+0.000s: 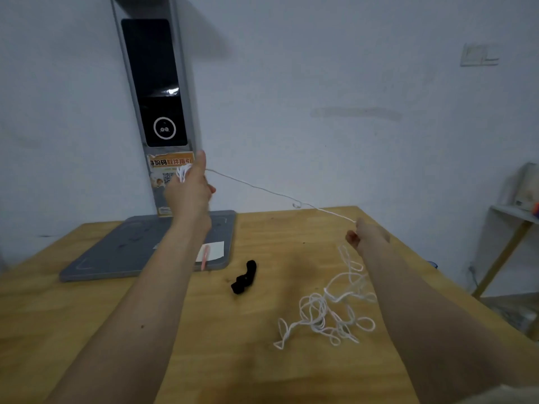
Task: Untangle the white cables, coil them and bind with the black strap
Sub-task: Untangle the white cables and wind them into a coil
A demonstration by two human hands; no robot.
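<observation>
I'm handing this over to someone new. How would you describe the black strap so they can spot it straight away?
Start at the wooden table. The black strap lies near its middle, just in front of the grey base plate and left of the tangled white cable. It is the only dark, curled lump there, and neither hand touches it.

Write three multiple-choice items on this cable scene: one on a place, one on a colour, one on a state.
1. Where does the black strap lie?
A. on the wooden table
B. in the left hand
C. on the grey base

2. What colour is the cable pile?
A. black
B. white
C. orange

3. How is the cable span between the hands?
A. slack on the table
B. stretched in the air
C. bound by the strap

Answers: 1 A, it rests on bare wood; 2 B, the loops are white; 3 B, the left hand and right hand pull it straight.
</observation>
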